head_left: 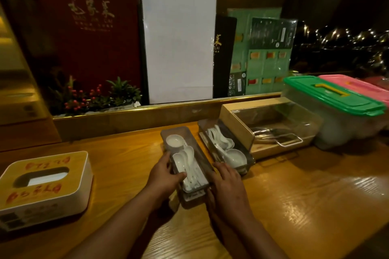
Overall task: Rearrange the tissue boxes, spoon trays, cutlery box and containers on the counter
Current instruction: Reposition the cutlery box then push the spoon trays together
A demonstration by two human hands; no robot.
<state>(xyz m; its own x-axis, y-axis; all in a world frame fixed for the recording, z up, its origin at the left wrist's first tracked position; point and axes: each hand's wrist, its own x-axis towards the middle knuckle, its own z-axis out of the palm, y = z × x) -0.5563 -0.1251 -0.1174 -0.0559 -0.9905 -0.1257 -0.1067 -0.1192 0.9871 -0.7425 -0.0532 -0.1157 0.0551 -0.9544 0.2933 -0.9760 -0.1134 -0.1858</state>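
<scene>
We see a long wooden bench (305, 195) running across the whole view, with a raised gold-edged ledge along its back. Standing on that ledge is a big dark red menu board (88, 33) with gold lettering, and beside it a blank white sign (179, 44).

At the right end of the bench stands a clear container with a green lid (334, 99) and a yellow handle; a second one with a pink lid (357, 87) sits just behind it, touching. Next to them, toward the middle, is the cutlery box (271, 126), wooden with a clear curved cover, and we can make out metal cutlery lying inside.

Far to the left, well apart from everything else, a tissue box (44, 187) with a wooden top and red writing lies flat, white tissue showing in its slot.

In the middle sit two grey spoon trays. The right spoon tray (226, 146) lies just beside the cutlery box, holding white spoons and a small bowl. The near spoon tray (187, 168) rests on the bench at a slight angle, with white spoons and a small white cup in it.

Our left hand (164, 176) grips this tray's left wall, thumb hooked over the rim inside, the other fingers curled under the edge. Our right hand (226, 183) presses flat against its right side, fingers extended along the wall rather than curled.
</scene>
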